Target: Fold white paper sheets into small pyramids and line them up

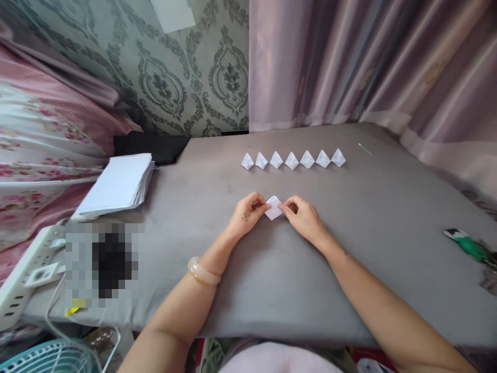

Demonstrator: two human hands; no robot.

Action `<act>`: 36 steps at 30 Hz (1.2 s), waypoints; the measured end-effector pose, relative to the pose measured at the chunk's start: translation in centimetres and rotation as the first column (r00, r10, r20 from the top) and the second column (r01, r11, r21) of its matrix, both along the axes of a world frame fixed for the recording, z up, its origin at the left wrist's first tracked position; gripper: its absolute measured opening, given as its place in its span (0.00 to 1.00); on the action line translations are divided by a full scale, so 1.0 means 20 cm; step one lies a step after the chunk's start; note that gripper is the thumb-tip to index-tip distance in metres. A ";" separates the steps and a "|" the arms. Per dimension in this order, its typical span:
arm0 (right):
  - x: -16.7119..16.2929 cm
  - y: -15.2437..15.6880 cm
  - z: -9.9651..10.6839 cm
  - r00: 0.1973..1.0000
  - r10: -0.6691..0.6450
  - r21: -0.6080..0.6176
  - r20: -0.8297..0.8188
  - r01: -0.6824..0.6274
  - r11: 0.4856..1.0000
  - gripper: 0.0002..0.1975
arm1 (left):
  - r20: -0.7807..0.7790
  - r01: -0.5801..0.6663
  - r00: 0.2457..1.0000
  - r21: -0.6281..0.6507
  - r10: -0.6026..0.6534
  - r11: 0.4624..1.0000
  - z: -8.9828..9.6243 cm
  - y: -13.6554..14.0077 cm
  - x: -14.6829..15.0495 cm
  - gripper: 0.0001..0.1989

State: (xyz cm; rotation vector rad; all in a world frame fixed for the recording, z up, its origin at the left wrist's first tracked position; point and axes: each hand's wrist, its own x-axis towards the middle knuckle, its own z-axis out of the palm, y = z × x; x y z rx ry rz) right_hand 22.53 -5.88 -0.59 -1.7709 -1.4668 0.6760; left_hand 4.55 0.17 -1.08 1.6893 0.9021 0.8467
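A small folded square of white paper (274, 208) is held up over the grey-covered table, turned so that a corner points toward me. My left hand (248, 212) pinches its left corner between thumb and fingers. On the opposite corner, my right hand (302, 215) has a similar pinch. Beyond my hands stands a row of several folded white paper shapes (292, 160), each diamond-like with a pointed top. The fingertips behind the paper are partly hidden.
At the left lies a stack of white paper (116, 181) beside a black cloth (151, 147). A white power strip (29, 274) with cords runs along the left edge. A cotton swab (365, 149) lies back right; a green-handled item (469, 246) sits at right. Curtains border the table.
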 end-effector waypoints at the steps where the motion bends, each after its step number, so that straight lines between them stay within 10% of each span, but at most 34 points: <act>1: -0.01 0.00 0.01 0.994 -0.013 0.014 -0.110 0.015 1.000 0.14 | 0.093 -0.006 0.996 -0.050 0.010 0.999 0.00 0.00 0.01 0.14; 9: -0.03 -0.01 0.10 0.830 -0.005 0.008 -0.558 0.012 1.000 0.21 | 0.358 0.046 0.932 -0.252 0.049 0.967 0.08 -0.05 0.03 0.23; 20: -0.02 -0.04 0.17 0.854 0.100 0.015 -0.510 -0.108 0.994 0.12 | 0.312 0.104 0.950 -0.393 0.026 0.914 0.11 -0.08 0.03 0.14; 30: -0.13 -0.03 0.09 0.619 0.011 -0.027 -0.785 -0.052 0.998 0.17 | 0.503 0.085 0.784 -0.667 0.363 0.741 0.11 -0.07 0.08 0.16; 36: -0.14 -0.02 0.07 0.567 -0.097 -0.074 -0.818 0.063 0.995 0.14 | 0.477 0.085 0.819 -0.652 0.319 0.754 0.10 -0.09 0.08 0.16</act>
